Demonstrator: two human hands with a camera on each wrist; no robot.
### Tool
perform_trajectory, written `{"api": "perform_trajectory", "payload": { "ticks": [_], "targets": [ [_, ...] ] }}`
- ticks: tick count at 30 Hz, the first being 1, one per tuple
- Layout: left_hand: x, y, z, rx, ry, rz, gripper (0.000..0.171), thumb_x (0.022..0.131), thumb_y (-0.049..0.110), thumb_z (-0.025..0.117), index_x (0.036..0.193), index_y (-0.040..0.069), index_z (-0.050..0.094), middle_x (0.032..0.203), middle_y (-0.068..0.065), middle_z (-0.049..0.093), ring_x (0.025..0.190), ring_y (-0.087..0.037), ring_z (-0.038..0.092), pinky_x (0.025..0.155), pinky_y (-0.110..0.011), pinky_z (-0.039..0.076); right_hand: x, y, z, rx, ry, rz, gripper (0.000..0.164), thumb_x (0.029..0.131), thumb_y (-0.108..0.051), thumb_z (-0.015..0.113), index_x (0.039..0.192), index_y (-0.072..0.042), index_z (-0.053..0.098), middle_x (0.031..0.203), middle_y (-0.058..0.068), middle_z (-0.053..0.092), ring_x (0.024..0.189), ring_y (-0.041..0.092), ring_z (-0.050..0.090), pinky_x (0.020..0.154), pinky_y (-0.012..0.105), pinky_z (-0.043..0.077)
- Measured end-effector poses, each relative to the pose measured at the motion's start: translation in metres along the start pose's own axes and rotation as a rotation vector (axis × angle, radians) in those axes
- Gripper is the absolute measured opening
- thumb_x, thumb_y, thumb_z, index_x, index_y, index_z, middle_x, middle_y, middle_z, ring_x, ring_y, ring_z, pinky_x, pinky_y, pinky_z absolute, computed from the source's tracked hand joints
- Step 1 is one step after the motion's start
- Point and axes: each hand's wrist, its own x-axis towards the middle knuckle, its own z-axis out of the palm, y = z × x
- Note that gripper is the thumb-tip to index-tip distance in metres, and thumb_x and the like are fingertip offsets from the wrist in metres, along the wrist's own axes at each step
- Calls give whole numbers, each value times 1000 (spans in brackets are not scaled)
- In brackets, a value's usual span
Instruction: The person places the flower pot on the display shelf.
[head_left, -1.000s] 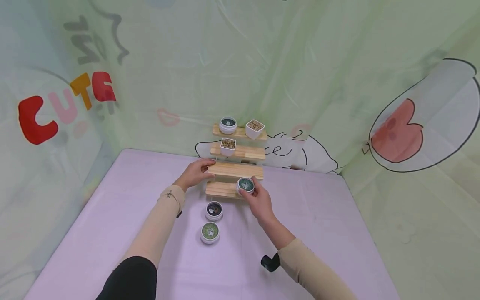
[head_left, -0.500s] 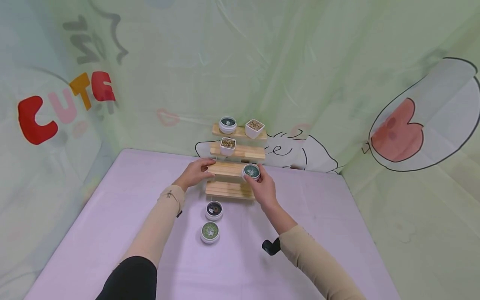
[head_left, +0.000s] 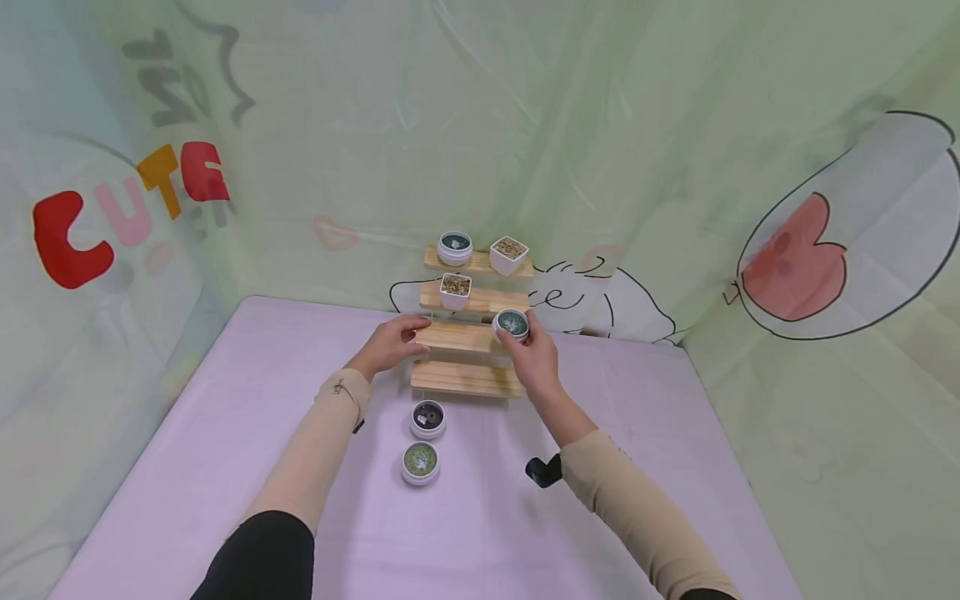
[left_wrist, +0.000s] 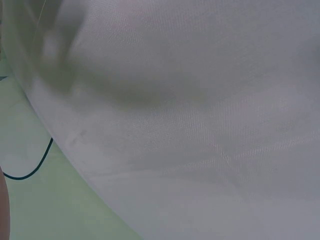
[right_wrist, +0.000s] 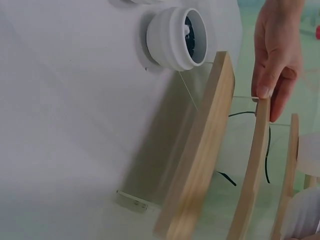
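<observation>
A stepped wooden shelf (head_left: 465, 380) with several plank tiers stands on the table. At its left end, my left hand (head_left: 390, 343) pinches the edge of the second plank from the bottom; the right wrist view shows that hand (right_wrist: 279, 60) with thumb and fingers on the plank end. My right hand (head_left: 537, 360) grips a round white pot (head_left: 512, 326) with a dark teal filling, in front of the right end of that same plank. Whether the pot touches wood cannot be told. The left wrist view shows mostly table cloth.
The top tier bears a round white pot (head_left: 455, 248) and a square white pot (head_left: 508, 256). Another square pot (head_left: 455, 292) stands on the tier below, at left. Two round pots, one dark-filled (head_left: 428, 420) and one green-filled (head_left: 420, 463), sit on the table in front.
My right hand has moved the round pot up and slightly right, from over the bottom plank to the second plank from the bottom. My left hand has stayed put.
</observation>
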Motion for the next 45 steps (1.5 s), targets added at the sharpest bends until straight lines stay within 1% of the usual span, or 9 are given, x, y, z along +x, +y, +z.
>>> {"api": "perform_trajectory", "payload": {
  "ticks": [3, 8, 10, 14, 19, 28, 33, 39, 45],
  "targets": [
    [-1, 0, 0, -8, 3, 9, 59, 85, 12, 77, 137, -3, 53, 142, -19, 48, 131, -30, 48, 111, -30, 42, 4, -3, 0, -7, 3, 1, 79, 93, -30, 67, 154, -4, 25, 154, 16, 34, 137, 24, 41, 113, 34, 40],
    [-3, 1, -1, -13, 13, 38, 57, 86, 15, 77, 135, -3, 55, 140, -20, 49, 129, -31, 49, 110, -29, 43, 12, -7, 0, -34, 28, -24, 78, 92, -32, 68, 153, -3, 27, 151, 20, 39, 135, 27, 43, 113, 36, 40],
    [-4, 2, -1, -13, 11, 36, 57, 86, 16, 77, 135, -2, 55, 140, -20, 49, 129, -30, 50, 109, -29, 44, 15, -8, 1, -52, 35, -38, 78, 92, -32, 68, 153, -2, 28, 150, 21, 40, 134, 28, 44, 113, 37, 40],
    [-5, 5, -2, -18, 0, 5, 58, 85, 13, 77, 137, -2, 53, 142, -19, 48, 131, -31, 48, 111, -31, 43, 22, -9, 2, -92, 48, -58, 78, 93, -32, 67, 152, 0, 28, 149, 22, 41, 133, 29, 45, 113, 38, 40],
    [-3, 6, -3, -9, 9, -6, 59, 85, 10, 77, 137, -3, 53, 142, -20, 48, 131, -31, 48, 111, -32, 42, 29, -13, 5, -111, 58, -81, 77, 93, -32, 66, 151, 2, 29, 148, 24, 41, 133, 31, 45, 113, 39, 40],
    [-3, 3, -1, -3, 9, 2, 58, 85, 11, 76, 137, -3, 53, 142, -20, 48, 130, -31, 49, 110, -30, 43, 36, -15, 10, -129, 51, -63, 77, 95, -33, 64, 152, 1, 26, 152, 23, 35, 137, 33, 40, 117, 39, 34],
    [-3, 3, 0, -3, 12, 3, 58, 85, 10, 77, 136, -3, 53, 141, -20, 49, 130, -31, 49, 110, -30, 43, 39, -15, 10, -132, 52, -64, 78, 94, -34, 64, 152, 2, 25, 150, 24, 37, 136, 34, 41, 117, 39, 34],
    [-3, 4, 0, -3, 10, 5, 58, 85, 10, 76, 136, -4, 53, 141, -20, 48, 130, -31, 49, 110, -30, 43, 45, -19, 11, -174, 25, -47, 79, 95, -36, 62, 153, 1, 23, 149, 25, 39, 134, 34, 42, 116, 40, 36],
    [-2, 5, 1, 0, 5, -2, 58, 85, 10, 76, 137, -3, 53, 143, -19, 47, 131, -30, 48, 111, -30, 42, 53, -19, 11, -197, 29, -37, 80, 96, -37, 61, 154, 0, 21, 150, 25, 37, 136, 35, 40, 117, 41, 33]
  ]
}}
